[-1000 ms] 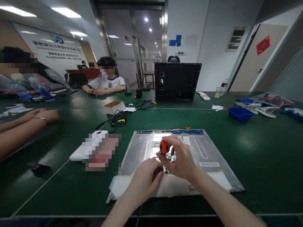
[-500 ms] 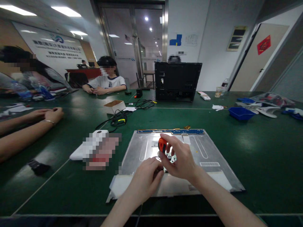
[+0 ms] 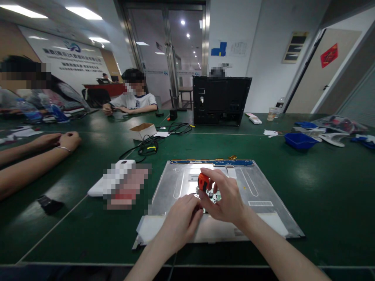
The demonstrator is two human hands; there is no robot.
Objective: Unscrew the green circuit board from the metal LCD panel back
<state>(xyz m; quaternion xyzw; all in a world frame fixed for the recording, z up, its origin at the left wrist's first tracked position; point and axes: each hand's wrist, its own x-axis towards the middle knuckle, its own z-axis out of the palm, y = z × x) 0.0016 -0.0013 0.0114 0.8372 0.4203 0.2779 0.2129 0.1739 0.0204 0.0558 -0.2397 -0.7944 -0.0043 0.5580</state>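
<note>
Head view: an orange-and-black handle (image 3: 203, 182) is pinched between the thumb and fingers of the right hand (image 3: 225, 198), and is held roughly upright above the middle of a grey metal panel (image 3: 243, 175); its lower end is hidden, so contact cannot be told. Just in front of and left of it, the left hand (image 3: 182, 217) is rested low on the panel, fingers curled and thumb drawn in; whether anything is gripped there cannot be told. Between the two hands, a small green circuit board (image 3: 216, 196) is partly covered. Beyond both hands, the panel's far edge is lined by a blue strip (image 3: 212, 162). Right of the right hand, a barcode label (image 3: 260, 203) is seen on the panel. The panel is laid flat on a green surface (image 3: 328, 195). Left of the left hand, a white device (image 3: 99, 188), partly blurred out, is noted; farther left, a small black object (image 3: 49, 205). Beyond the left hand, coiled black cables (image 3: 148, 147) are strewn beside an open box (image 3: 143, 132). Well beyond the right hand, a black housing (image 3: 222, 100) is stood upright; to its right and nearer, a blue tray (image 3: 299, 141) is set.
</note>
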